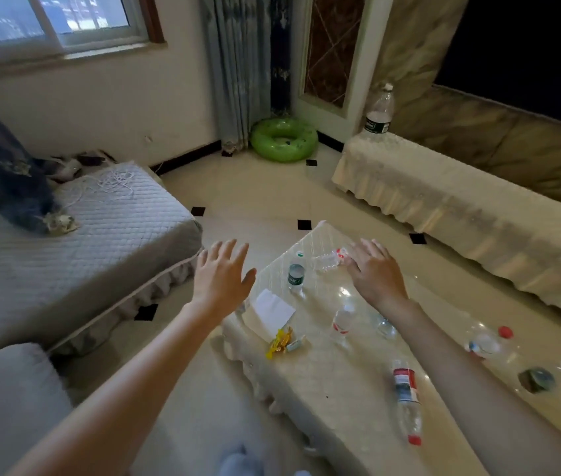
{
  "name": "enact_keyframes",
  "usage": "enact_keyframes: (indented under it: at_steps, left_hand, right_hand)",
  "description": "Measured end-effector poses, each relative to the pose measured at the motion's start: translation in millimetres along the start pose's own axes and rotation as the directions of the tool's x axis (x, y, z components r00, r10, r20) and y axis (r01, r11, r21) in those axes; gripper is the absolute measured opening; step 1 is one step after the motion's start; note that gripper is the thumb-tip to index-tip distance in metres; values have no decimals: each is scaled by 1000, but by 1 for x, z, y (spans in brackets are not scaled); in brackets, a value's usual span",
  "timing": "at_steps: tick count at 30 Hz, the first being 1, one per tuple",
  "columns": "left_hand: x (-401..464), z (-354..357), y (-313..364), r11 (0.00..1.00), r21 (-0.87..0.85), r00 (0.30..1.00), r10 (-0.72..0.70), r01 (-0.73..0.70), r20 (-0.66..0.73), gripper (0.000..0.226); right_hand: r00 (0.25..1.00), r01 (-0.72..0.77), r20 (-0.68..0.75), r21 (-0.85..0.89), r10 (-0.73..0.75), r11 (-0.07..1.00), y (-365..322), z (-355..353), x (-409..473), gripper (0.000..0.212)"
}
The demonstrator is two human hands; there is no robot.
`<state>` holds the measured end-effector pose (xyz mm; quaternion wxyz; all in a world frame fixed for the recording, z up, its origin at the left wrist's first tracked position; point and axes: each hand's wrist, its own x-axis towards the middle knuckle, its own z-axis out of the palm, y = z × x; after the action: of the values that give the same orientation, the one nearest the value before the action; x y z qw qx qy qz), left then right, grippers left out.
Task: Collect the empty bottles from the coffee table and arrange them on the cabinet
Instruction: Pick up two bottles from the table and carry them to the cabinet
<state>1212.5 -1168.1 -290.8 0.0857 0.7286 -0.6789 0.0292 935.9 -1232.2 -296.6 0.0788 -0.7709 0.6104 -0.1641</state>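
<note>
Several clear plastic bottles sit on the cloth-covered coffee table. A green-labelled bottle stands upright near the far end, and a crumpled bottle lies beside it. A red-labelled bottle stands mid-table, and a red-capped bottle lies nearer me. My right hand hovers open, fingers spread, just right of the crumpled bottle. My left hand is open above the table's left edge, holding nothing. One large bottle stands on the cloth-covered cabinet at the right.
A white tissue pack and yellow candy wrappers lie on the table. More bottles and a dark object lie on the floor to the right. A grey sofa stands left, and a green swim ring sits in the corner.
</note>
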Motion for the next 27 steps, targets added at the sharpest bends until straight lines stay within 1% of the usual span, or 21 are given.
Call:
enact_keyframes:
  at_steps: [5, 8, 11, 16, 22, 27]
  left_hand:
    - [43, 25, -18, 988, -30, 986, 151, -149, 76, 57]
    - [65, 41, -18, 967, -9, 960, 254, -255, 116, 57]
    - [86, 60, -11, 947, -42, 933, 321, -318, 160, 58]
    - [128, 97, 5, 925, -78, 898, 381, -373, 219, 59]
    - [173, 144, 14, 904, -62, 860, 421, -422, 289, 59]
    - [196, 186, 22, 904, -156, 847, 427, -397, 316, 62]
  right_hand:
    - [992, -119, -44, 17, 120, 993, -3, 20, 2, 42]
    - [978, -206, -36, -1, 206, 978, 3, 31, 0, 41]
    - [965, -255, -61, -18, 253, 967, 14, 42, 0, 37]
    - [945, -317, -72, 25, 318, 948, 37, 66, 8, 30]
    - [937, -348, 9, 102, 349, 932, 65, 109, 22, 39]
    - [881, -473, 98, 199, 463, 858, 79, 147, 26, 48]
